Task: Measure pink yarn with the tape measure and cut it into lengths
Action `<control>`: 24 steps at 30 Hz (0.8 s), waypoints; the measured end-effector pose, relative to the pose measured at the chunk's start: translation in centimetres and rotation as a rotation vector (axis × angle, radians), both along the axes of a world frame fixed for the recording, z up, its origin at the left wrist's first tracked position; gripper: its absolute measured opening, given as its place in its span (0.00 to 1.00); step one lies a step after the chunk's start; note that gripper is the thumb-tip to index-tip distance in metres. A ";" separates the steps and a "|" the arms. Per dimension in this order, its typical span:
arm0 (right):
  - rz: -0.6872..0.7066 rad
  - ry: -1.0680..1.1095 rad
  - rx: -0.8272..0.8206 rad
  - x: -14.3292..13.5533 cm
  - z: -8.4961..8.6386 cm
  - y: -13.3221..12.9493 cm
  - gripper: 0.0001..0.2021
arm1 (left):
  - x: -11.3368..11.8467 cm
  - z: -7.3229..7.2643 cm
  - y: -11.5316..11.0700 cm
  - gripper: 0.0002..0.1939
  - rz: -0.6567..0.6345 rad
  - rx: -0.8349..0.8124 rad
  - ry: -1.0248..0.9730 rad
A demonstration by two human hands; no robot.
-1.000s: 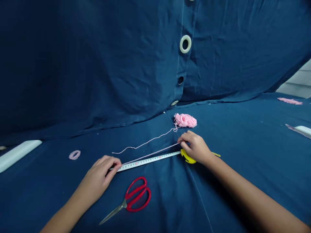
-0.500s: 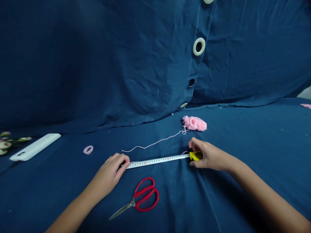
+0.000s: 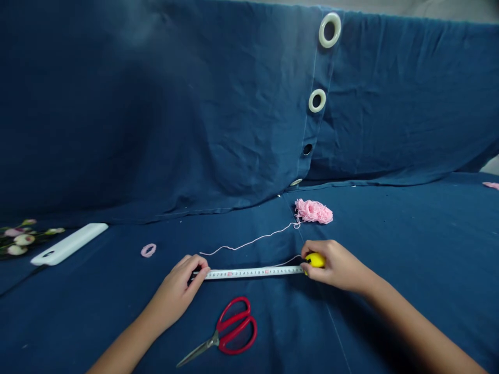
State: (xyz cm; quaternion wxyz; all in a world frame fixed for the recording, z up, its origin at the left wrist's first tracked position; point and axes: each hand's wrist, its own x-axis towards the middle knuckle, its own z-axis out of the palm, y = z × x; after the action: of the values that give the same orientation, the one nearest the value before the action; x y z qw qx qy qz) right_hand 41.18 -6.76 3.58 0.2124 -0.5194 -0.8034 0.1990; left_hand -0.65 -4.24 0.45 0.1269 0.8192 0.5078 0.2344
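Note:
A white tape measure blade (image 3: 253, 272) stretches between my two hands, low over the blue cloth. My left hand (image 3: 185, 280) pinches the blade near its end, fingers closed. The yellow tape measure case (image 3: 315, 259) is gripped in my right hand (image 3: 337, 265), whose fingers wrap round it. Along the blade's upper edge runs a pink strand of yarn (image 3: 288, 261), reaching both hands; how its ends are held is hidden by my fingers. Red-handled scissors (image 3: 236, 327) lie in front of the blade, points to the lower left.
Behind the blade is a pink yarn bundle (image 3: 314, 211) with a loose tail trailing left. A small yarn ring (image 3: 148, 250), a white power strip-like bar (image 3: 70, 244) and artificial-looking flowers (image 3: 23, 239) lie on the left. Blue cloth with eyelets (image 3: 317, 101) hangs behind.
My view has tilted up, so things sit lower in the picture. The tape blade now lies more level, and the yellow case has turned in my right hand. Both hands keep hold.

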 end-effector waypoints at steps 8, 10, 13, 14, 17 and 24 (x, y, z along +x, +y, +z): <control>-0.004 -0.149 -0.042 0.6 -1.1 0.8 0.11 | -0.2 -0.5 0.4 0.13 -0.064 0.037 0.056; -0.040 -0.168 -0.063 1.1 -1.2 1.0 0.11 | -0.2 -0.6 0.3 0.13 -0.064 0.042 0.071; -0.029 -0.147 -0.048 1.2 -1.3 1.0 0.11 | -0.3 -0.6 0.3 0.14 -0.059 0.052 0.078; -0.017 -0.137 -0.030 1.1 -1.2 0.9 0.11 | -0.2 -0.6 0.3 0.14 -0.059 0.055 0.076; -0.002 -0.114 0.036 0.5 -1.2 0.6 0.10 | -0.2 -0.5 0.4 0.13 -0.053 0.067 0.060; 0.027 -0.010 0.141 -1.0 -1.5 0.3 0.11 | 0.1 0.0 0.2 0.14 -0.042 0.039 0.014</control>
State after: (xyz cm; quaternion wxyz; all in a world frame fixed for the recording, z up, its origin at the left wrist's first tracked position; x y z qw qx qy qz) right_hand 40.21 -6.43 2.08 0.2417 -0.4931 -0.8235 0.1425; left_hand -0.58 -4.04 0.46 0.1122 0.8335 0.4868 0.2360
